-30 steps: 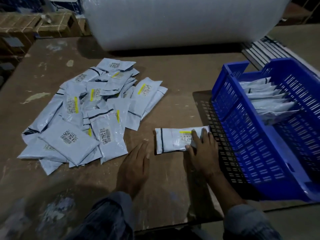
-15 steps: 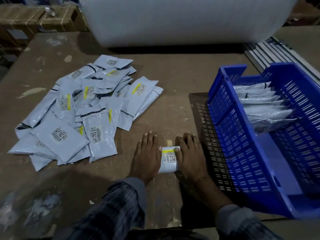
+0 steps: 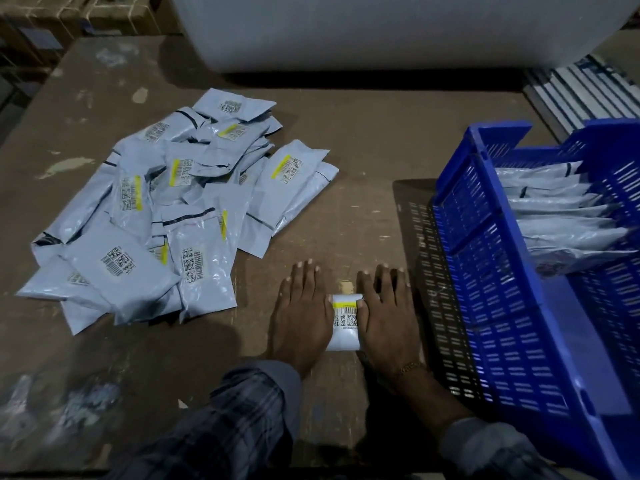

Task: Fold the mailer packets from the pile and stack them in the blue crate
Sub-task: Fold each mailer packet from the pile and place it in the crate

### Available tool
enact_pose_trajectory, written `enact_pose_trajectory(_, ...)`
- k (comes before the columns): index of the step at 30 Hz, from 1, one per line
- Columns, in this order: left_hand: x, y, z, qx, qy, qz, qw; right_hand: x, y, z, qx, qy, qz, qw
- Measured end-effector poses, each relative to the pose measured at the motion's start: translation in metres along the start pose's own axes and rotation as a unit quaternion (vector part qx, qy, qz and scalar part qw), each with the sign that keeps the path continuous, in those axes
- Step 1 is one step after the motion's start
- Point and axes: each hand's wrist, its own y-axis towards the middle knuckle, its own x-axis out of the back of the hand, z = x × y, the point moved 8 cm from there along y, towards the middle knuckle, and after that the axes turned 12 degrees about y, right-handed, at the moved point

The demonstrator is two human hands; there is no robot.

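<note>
The folded packet (image 3: 344,322) lies flat on the counter (image 3: 363,140) right in front of me, label up, and I'm pressing it from both sides, left hand (image 3: 300,315) and right hand (image 3: 387,315) flat with fingers straight. The pile (image 3: 166,209) sits left, the blue crate (image 3: 485,282) right with packets inside.
</note>
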Motion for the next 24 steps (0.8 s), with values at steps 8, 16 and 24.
enact_pose_trajectory(8,-0.006,0.002,-0.003,0.017,-0.011,0.005,1.0,-0.006,0.007,0.006,-0.002,-0.046,0.0,0.999)
enact_pose_trajectory(16,-0.006,0.004,-0.012,0.038,-0.012,-0.006,0.999,-0.014,0.013,0.008,0.012,-0.063,0.005,0.998)
enact_pose_trajectory(24,-0.007,0.006,-0.009,0.038,-0.023,0.009,0.999,-0.011,0.013,0.007,0.011,-0.025,-0.009,1.0)
